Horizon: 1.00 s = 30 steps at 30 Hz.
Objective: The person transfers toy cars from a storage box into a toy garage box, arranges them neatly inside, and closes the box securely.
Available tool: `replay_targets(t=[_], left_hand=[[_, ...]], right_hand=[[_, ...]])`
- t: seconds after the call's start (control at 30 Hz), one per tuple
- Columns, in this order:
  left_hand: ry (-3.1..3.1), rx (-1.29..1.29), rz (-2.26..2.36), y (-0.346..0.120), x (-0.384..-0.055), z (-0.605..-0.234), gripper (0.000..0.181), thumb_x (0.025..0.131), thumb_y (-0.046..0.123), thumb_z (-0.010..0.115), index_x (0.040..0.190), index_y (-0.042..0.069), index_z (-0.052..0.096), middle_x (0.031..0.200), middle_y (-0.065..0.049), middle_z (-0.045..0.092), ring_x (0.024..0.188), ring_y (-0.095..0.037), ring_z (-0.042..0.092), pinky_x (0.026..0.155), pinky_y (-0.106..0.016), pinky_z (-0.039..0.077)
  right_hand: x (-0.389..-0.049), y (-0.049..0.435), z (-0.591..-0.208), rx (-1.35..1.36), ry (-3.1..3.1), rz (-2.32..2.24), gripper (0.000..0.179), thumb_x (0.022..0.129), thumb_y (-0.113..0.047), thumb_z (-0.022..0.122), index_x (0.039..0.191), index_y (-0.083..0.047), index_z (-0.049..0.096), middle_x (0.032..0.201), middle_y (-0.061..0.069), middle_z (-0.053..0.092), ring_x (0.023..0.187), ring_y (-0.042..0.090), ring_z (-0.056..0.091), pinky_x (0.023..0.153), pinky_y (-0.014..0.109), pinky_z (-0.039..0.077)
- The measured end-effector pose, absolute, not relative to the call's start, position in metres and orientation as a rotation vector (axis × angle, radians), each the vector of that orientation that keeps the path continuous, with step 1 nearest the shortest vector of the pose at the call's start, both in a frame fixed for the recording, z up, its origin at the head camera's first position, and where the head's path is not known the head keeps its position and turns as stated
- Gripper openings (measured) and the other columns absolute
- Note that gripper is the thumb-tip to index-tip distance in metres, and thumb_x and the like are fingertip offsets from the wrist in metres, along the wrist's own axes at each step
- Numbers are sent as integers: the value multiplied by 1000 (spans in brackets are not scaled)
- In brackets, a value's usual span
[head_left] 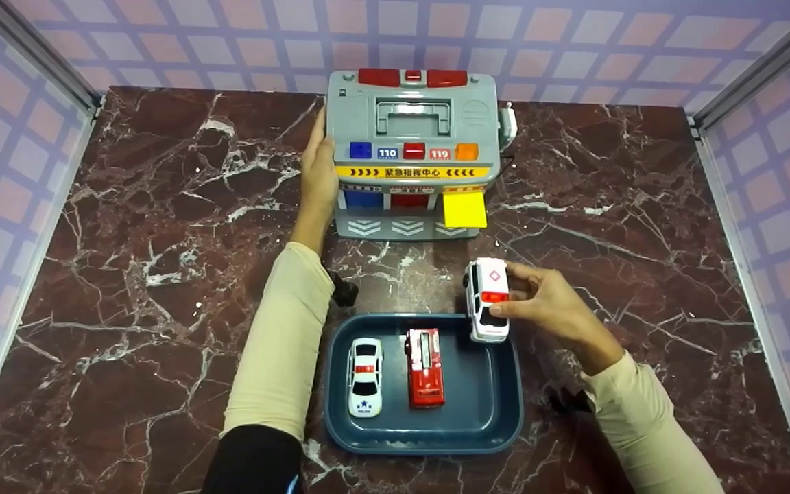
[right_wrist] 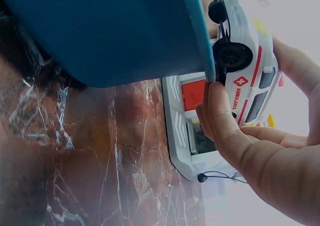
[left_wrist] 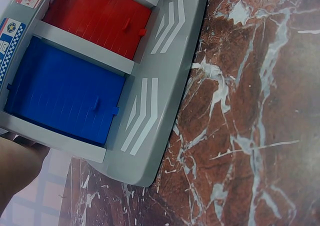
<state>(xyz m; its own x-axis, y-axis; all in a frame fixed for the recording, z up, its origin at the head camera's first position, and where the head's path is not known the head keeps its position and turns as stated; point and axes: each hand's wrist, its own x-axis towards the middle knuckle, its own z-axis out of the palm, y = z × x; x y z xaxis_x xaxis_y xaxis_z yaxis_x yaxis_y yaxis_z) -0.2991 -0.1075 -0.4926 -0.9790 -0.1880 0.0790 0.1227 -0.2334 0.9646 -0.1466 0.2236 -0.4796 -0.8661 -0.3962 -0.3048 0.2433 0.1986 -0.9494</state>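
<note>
A white toy ambulance point(head_left: 488, 302) is pinched between the thumb and fingers of my right hand point(head_left: 553, 305), over the far right rim of a dark blue tray point(head_left: 395, 442). In the right wrist view, the ambulance point(right_wrist: 250, 81) is seen from its side, with fingers under and beside it. My left hand point(head_left: 318, 175) rests against the left side of a grey toy emergency station point(head_left: 347, 116). The left wrist view has its blue door point(left_wrist: 65, 91) and red door point(left_wrist: 100, 21) down; the yellow door point(head_left: 465, 210) at the right is raised.
Inside the tray lie a white toy police car point(head_left: 365, 377) and a red toy fire engine point(head_left: 426, 368). A white toy telephone handset point(head_left: 507, 126) hangs on the station's right side. Checkered walls point(head_left: 244, 41) enclose the marbled tabletop point(head_left: 162, 274).
</note>
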Motion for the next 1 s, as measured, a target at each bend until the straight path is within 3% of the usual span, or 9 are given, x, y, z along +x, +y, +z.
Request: replay_targets(t=[0.73, 1.0], left_hand=[[-1816, 73, -2321, -109, -300, -493, 52, 107, 3, 25, 159, 6, 24, 163, -10, 30, 149, -19, 32, 115, -14, 29], [-1835, 77, -2291, -108, -299, -493, 52, 107, 7, 27, 159, 11, 27, 162, -6, 35, 144, -17, 40, 113, -16, 33]], right_hand=[[-159, 217, -482, -66, 1983, -1697, 75, 82, 10, 70, 148, 15, 34, 131, 34, 58, 97, 12, 72, 86, 28, 60], [-163, 217, -484, -59, 2013, -1684, 74, 83, 9, 71, 147, 15, 35, 130, 35, 57, 96, 12, 71, 84, 27, 60]])
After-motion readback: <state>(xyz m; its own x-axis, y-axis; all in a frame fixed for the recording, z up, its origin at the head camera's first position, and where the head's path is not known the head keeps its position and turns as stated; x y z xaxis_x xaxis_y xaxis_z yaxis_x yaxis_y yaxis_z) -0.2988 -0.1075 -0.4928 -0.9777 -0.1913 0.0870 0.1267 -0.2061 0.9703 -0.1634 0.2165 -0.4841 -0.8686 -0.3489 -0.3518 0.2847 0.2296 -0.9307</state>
